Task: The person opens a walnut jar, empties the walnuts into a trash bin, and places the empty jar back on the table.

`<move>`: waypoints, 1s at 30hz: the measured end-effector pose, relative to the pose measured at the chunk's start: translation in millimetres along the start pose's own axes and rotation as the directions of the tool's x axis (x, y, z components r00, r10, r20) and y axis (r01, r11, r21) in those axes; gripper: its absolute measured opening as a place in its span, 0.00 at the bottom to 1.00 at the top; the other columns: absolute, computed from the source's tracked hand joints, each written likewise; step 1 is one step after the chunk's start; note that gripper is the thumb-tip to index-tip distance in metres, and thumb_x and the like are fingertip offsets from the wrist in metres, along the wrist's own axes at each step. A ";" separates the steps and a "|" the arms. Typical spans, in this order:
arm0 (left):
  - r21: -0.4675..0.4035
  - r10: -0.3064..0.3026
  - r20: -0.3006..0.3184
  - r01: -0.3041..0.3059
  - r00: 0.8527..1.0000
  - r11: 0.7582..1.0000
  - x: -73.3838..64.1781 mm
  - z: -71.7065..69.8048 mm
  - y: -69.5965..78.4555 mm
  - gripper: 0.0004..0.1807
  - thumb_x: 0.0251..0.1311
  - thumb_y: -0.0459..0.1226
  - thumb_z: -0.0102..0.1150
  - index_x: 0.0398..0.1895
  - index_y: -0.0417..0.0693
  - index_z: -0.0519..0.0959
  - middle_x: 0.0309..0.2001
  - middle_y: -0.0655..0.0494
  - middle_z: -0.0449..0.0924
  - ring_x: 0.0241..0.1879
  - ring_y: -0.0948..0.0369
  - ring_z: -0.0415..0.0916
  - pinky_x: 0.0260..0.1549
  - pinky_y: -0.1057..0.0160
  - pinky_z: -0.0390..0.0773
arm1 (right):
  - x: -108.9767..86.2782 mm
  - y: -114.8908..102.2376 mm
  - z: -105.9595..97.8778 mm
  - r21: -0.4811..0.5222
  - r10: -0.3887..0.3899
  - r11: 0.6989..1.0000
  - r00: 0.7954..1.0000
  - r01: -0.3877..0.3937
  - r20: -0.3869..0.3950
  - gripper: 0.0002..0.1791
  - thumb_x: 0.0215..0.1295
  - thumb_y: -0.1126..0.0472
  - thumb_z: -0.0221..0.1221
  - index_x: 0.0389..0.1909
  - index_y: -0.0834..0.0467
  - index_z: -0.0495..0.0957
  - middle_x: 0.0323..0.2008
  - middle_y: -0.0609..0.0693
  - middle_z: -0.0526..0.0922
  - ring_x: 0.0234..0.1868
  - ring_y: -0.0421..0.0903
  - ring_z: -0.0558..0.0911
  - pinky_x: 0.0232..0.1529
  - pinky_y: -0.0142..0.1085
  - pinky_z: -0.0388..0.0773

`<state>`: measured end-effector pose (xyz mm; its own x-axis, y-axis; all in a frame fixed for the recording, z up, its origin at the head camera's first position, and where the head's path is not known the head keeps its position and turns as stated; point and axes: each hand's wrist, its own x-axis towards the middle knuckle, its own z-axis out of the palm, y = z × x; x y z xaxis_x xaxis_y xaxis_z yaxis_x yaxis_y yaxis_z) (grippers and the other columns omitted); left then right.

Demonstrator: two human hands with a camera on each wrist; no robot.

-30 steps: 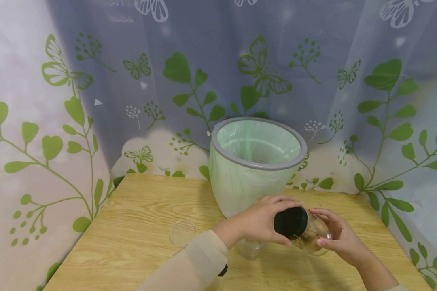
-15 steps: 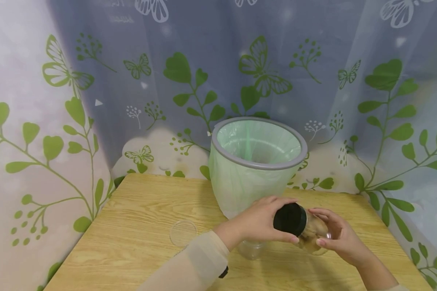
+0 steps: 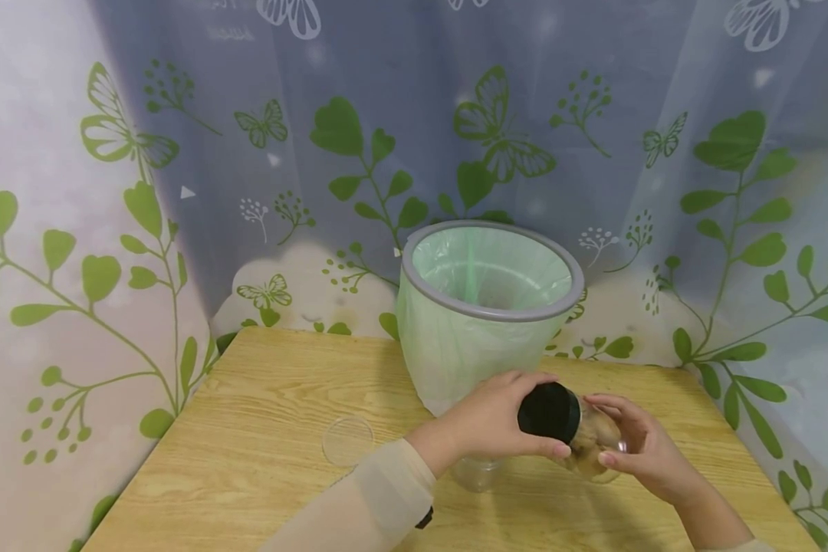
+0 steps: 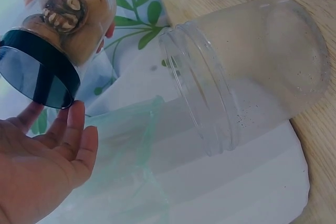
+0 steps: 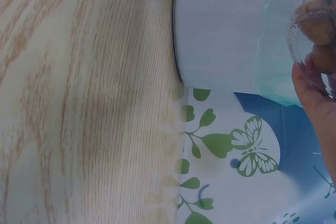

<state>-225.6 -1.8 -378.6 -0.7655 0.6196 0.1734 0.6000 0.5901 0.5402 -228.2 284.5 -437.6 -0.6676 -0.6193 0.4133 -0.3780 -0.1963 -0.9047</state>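
A clear jar (image 3: pixel 593 445) of walnuts with a black lid (image 3: pixel 547 412) is held tilted above the table, its lid toward the left. My left hand (image 3: pixel 486 420) grips the lid, with the thumb along its near side. Around the base end of the jar curl the fingers of my right hand (image 3: pixel 645 448). Shelled walnut halves and brown whole nuts (image 4: pixel 63 17) show through the wall in the left wrist view. Below my left hand, a second clear jar (image 4: pixel 252 72) stands lidless on the table, mostly hidden in the head view.
A bin (image 3: pixel 491 314) with a grey rim and pale green liner stands at the back of the wooden table (image 3: pixel 269 383). To the left lies a clear round disc (image 3: pixel 348 441). Patterned curtains (image 3: pixel 400 115) hang behind and at both sides.
My left thumb has shifted slightly to the right along the lid, and the lid has tilted a little. My right hand has stayed in place on the jar.
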 end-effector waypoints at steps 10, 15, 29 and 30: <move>-0.027 -0.086 -0.007 0.086 0.996 0.996 -2.6 1.1 3.9 0.48 0.54 0.73 0.56 0.76 0.68 0.60 0.69 0.62 0.67 0.64 0.58 0.70 0.57 0.54 0.75 | 0.7 2.3 -0.3 -0.013 -0.019 1.000 1.000 0.019 0.005 0.36 0.65 0.82 0.53 0.73 0.64 0.60 0.69 0.44 0.69 0.66 0.41 0.70 0.53 0.37 0.80; -0.017 -0.099 -0.022 0.099 0.995 0.995 -2.6 2.7 5.1 0.48 0.54 0.73 0.56 0.76 0.66 0.61 0.68 0.62 0.68 0.64 0.58 0.71 0.58 0.51 0.74 | 1.1 2.7 0.4 -0.002 -0.020 1.000 1.000 0.020 0.008 0.36 0.65 0.82 0.53 0.73 0.63 0.60 0.69 0.44 0.69 0.66 0.41 0.70 0.53 0.37 0.80; 0.066 0.115 0.013 -0.116 0.993 0.991 0.2 -9.0 1.1 0.55 0.48 0.68 0.68 0.79 0.73 0.52 0.74 0.64 0.59 0.71 0.62 0.60 0.68 0.49 0.62 | 2.0 1.9 2.4 0.074 -0.107 0.992 0.994 0.104 0.038 0.36 0.66 0.83 0.52 0.74 0.62 0.59 0.71 0.48 0.66 0.68 0.43 0.69 0.53 0.37 0.80; 0.064 0.133 0.020 -0.134 0.991 0.989 0.6 -10.0 0.9 0.56 0.48 0.67 0.70 0.79 0.73 0.51 0.74 0.64 0.58 0.71 0.61 0.59 0.68 0.49 0.62 | 1.9 2.3 2.3 0.065 -0.114 0.992 0.993 0.111 0.035 0.36 0.66 0.83 0.52 0.74 0.62 0.59 0.72 0.48 0.66 0.69 0.42 0.68 0.54 0.37 0.79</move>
<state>-227.8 -6.1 -369.8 -0.6739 0.7031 0.2270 0.7111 0.5337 0.4578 -228.9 281.1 -439.2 -0.5977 -0.6188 0.5097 -0.4074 -0.3132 -0.8579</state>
